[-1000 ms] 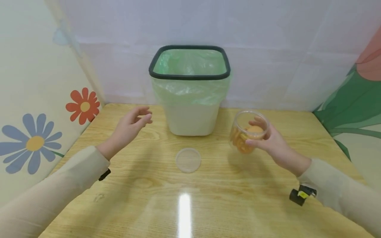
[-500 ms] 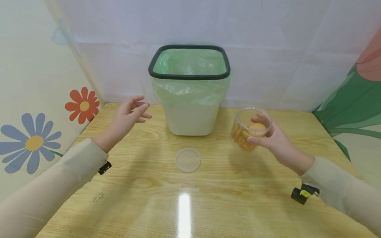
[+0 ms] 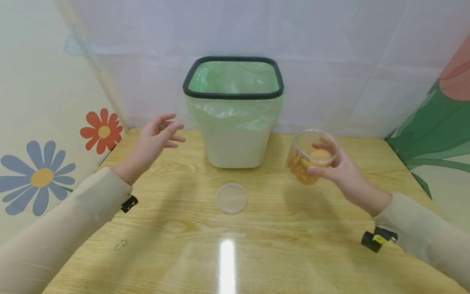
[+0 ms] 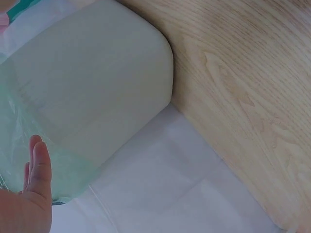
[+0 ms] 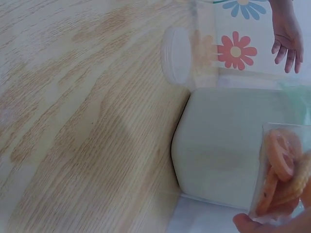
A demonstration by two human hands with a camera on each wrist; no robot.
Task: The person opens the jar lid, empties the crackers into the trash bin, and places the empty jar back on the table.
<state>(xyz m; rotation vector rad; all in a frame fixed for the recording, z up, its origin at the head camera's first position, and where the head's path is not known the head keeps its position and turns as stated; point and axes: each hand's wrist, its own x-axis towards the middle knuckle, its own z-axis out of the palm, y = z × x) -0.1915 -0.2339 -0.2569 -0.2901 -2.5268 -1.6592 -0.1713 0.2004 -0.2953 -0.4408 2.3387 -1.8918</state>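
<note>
My right hand (image 3: pixel 345 175) grips a clear round jar (image 3: pixel 302 145) above the right part of the table, its thumb at the near side. Orange-brown cookies (image 3: pixel 304 173) fill the lower part of the jar, which has no lid on it; some cookies (image 5: pixel 281 155) show holes in the right wrist view. On the left, my left hand (image 3: pixel 154 134) hovers with loosely spread fingers, holding nothing. Between the hands stands a pale trash can (image 3: pixel 236 149) with a dark rim and a green plastic liner (image 3: pixel 235 112) folded over its edge. A clear round lid (image 3: pixel 231 198) lies on the table before it.
The wood-grain table (image 3: pixel 198 245) reaches a white cloth backdrop (image 3: pixel 330 81) close behind the trash can. A flower-patterned wall (image 3: pixel 40 102) bounds the left side, and a painted panel (image 3: pixel 433 126) the right.
My left hand has risen and drifted slightly left, its fingers spreading. The right hand has carried the jar a little up and to the right. Trash can and lid stay put.
</note>
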